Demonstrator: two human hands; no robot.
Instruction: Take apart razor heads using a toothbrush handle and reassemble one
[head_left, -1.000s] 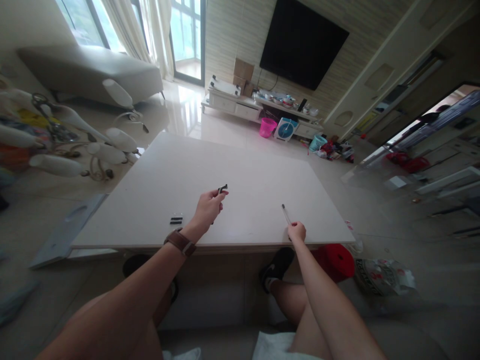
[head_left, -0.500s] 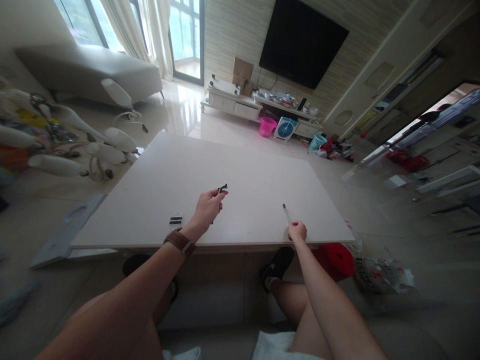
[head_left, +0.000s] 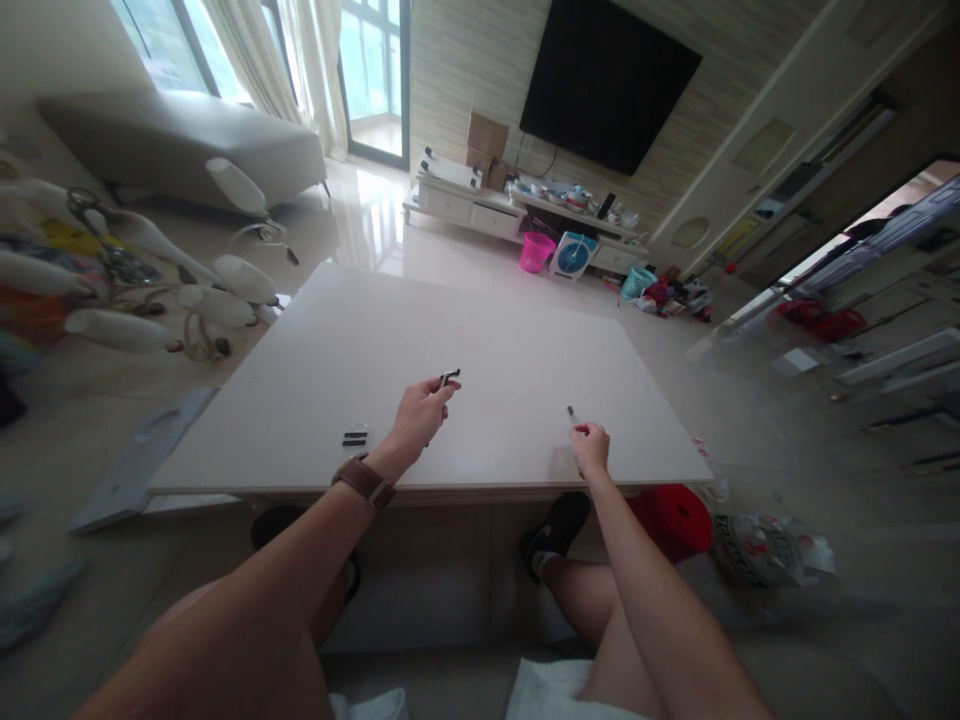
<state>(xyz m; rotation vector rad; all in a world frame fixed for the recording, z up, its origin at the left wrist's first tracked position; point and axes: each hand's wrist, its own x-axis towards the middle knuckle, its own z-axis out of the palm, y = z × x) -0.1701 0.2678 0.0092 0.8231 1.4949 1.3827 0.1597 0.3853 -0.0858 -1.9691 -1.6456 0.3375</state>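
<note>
My left hand [head_left: 421, 415], with a brown strap on its wrist, is closed around a slim black-and-silver object [head_left: 450, 377]. The object's bent head sticks out past the thumb, and the fingers hide most of the rest. My right hand [head_left: 592, 445] is closed on a thin, pale rod with a dark tip [head_left: 571, 413]. Only its upper end shows clearly above the fingers, so its kind cannot be told. Both hands are over the white tabletop [head_left: 480, 330], well apart. Left of my left hand lie two short black bars [head_left: 355, 438] beside a small clear piece [head_left: 358, 427].
A many-armed lamp [head_left: 187, 290] with white shades stands off the table's left side. A red stool or bucket [head_left: 679, 522] and a printed bag [head_left: 769, 550] are on the floor by the near right corner. Beyond the table are a pink basket [head_left: 537, 252] and a fan [head_left: 573, 256].
My right hand has shifted up along the pale rod, so less of it shows above the fingers. My left hand keeps its hold, almost in place.
</note>
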